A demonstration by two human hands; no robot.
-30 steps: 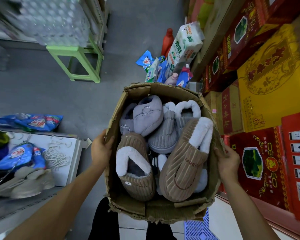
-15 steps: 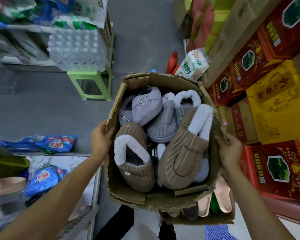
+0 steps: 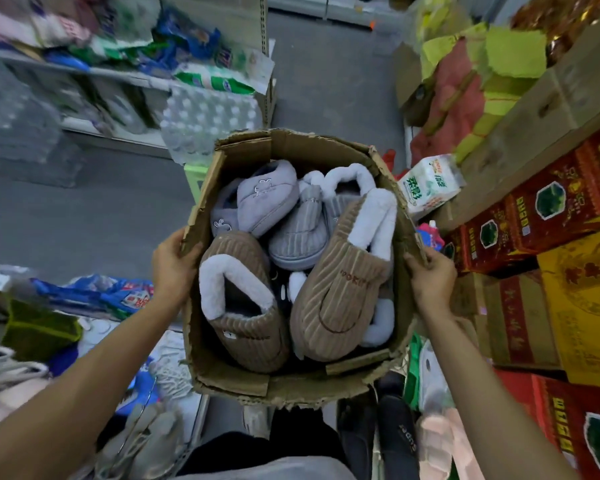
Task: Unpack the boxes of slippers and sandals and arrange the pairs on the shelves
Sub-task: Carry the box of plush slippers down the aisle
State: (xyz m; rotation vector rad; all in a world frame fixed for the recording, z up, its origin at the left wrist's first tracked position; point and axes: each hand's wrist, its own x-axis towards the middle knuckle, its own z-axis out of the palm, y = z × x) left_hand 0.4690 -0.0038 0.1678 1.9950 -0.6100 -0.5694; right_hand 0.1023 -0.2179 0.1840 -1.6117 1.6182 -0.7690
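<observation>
**Box of slippers carried between both hands**

You clamp the cardboard box (image 3: 291,379) at frame centre, left hand (image 3: 172,268) and right hand (image 3: 430,278) each curling fingers over opposite rims, likely to keep it level. Brown slippers (image 3: 336,289) and grey slippers (image 3: 267,199) are heaped inside; the brown toe's lettering is unreadable.

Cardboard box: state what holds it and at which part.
Both hands hold the cardboard box of slippers. The left hand grips its left rim; the right hand grips its right rim, fingers curled over the torn edge.
</observation>
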